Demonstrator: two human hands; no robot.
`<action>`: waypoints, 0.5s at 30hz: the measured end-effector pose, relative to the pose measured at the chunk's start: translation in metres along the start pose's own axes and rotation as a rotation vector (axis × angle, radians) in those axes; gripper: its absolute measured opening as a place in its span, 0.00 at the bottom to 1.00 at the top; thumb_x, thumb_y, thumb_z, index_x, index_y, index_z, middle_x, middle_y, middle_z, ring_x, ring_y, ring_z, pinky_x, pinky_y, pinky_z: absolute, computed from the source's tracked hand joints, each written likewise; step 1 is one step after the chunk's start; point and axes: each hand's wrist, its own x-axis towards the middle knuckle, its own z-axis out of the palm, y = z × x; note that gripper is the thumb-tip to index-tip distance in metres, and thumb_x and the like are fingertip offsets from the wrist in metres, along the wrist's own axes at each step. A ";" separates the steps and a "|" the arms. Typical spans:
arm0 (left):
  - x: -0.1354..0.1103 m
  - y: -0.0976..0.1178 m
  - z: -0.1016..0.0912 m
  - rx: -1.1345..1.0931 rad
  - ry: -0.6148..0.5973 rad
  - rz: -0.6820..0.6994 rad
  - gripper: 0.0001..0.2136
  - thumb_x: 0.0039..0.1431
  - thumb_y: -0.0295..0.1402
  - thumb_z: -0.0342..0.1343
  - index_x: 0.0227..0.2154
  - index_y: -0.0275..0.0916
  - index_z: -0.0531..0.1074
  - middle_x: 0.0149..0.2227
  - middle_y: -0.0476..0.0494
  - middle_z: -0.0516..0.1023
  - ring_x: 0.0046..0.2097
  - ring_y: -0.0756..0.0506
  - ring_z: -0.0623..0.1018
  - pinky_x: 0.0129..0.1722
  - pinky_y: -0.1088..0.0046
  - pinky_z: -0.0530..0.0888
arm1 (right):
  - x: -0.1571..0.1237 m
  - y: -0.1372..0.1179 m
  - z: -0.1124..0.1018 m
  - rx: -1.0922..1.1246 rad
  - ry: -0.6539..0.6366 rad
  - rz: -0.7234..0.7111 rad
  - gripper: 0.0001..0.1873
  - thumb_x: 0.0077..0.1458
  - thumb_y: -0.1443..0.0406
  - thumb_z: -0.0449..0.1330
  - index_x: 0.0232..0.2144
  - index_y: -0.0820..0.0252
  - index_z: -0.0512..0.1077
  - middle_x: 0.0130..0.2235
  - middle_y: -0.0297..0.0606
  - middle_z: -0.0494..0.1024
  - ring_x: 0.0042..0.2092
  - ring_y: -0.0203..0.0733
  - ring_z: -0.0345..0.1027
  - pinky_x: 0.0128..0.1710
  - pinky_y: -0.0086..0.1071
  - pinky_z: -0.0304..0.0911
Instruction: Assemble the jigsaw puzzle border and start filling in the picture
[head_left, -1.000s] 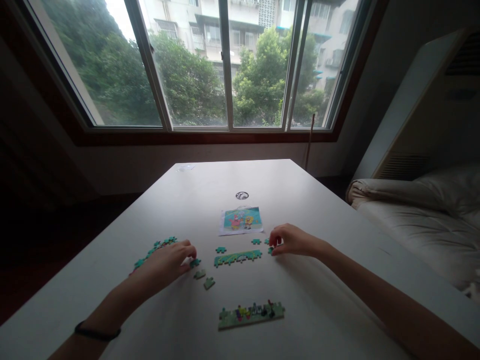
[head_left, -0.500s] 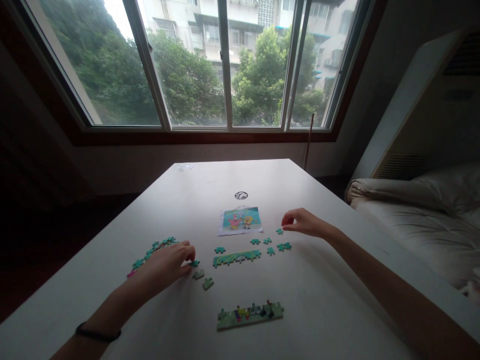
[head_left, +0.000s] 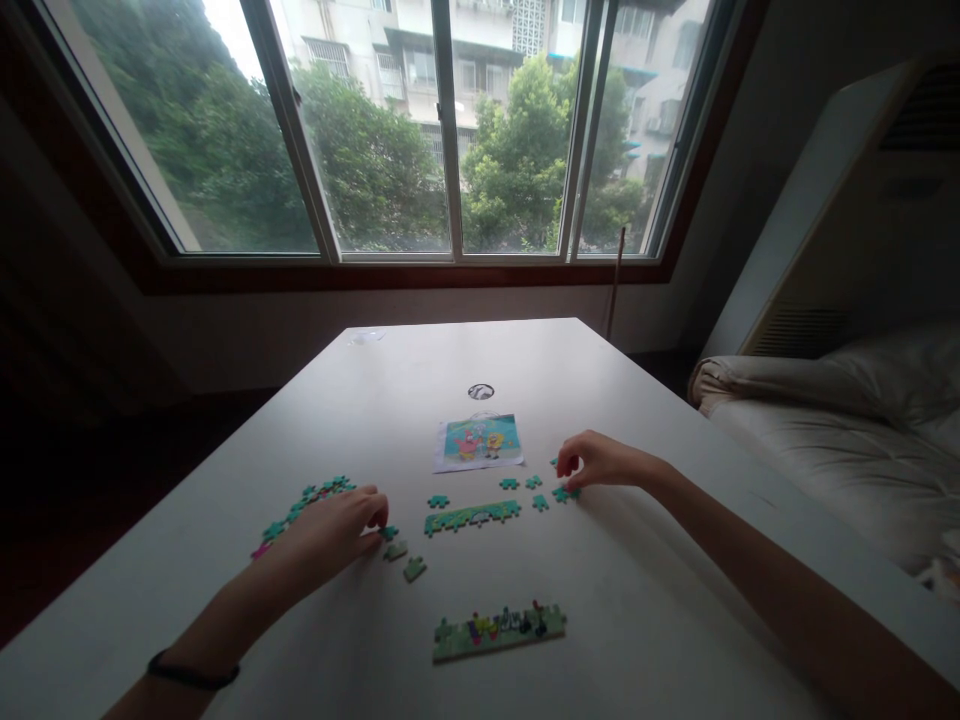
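Observation:
My left hand (head_left: 341, 525), a dark band on its wrist, is bent over the table with finger and thumb closed at a small teal puzzle piece (head_left: 389, 533). Beneath and behind it lies a pile of loose puzzle pieces (head_left: 311, 493), partly covered by the hand. My right hand (head_left: 604, 458) pinches at a teal puzzle piece (head_left: 564, 494) lying on the table; its fingertips partly hide another piece. Between the hands are a joined teal strip of puzzle (head_left: 472, 516) and several single pieces (head_left: 510, 484). Nearer to me rests a joined green strip (head_left: 500, 632).
A printed cartoon picture (head_left: 480, 440) lies on the white table (head_left: 637, 600), beyond the teal strip. Farther back is a round hole or disc (head_left: 481, 391). Two greenish pieces (head_left: 414, 569) lie right of my left hand. A cushioned seat (head_left: 825, 430) stands at the right.
My right hand has moved down and slightly left, from one loose piece to the teal piece nearer to me. My left hand has stayed almost in place.

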 end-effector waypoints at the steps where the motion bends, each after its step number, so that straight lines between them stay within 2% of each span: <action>1: 0.000 -0.001 0.001 0.000 0.000 -0.001 0.07 0.50 0.29 0.49 0.29 0.41 0.72 0.34 0.46 0.75 0.36 0.44 0.73 0.31 0.73 0.64 | 0.000 0.000 0.001 -0.007 -0.005 0.001 0.10 0.42 0.63 0.62 0.29 0.63 0.77 0.30 0.39 0.77 0.32 0.39 0.68 0.31 0.28 0.60; 7: 0.002 -0.003 0.004 -0.003 -0.008 -0.018 0.06 0.49 0.29 0.51 0.29 0.42 0.72 0.34 0.47 0.75 0.36 0.44 0.73 0.31 0.74 0.64 | -0.002 0.003 -0.002 -0.021 -0.026 0.028 0.09 0.45 0.64 0.60 0.28 0.63 0.77 0.30 0.39 0.77 0.32 0.39 0.68 0.31 0.28 0.59; 15: 0.003 -0.003 0.004 -0.013 -0.011 -0.016 0.07 0.50 0.28 0.50 0.29 0.42 0.72 0.34 0.47 0.74 0.35 0.44 0.73 0.31 0.73 0.63 | -0.004 0.008 -0.004 -0.058 -0.064 0.101 0.10 0.36 0.64 0.65 0.26 0.61 0.75 0.28 0.34 0.74 0.30 0.38 0.67 0.27 0.26 0.56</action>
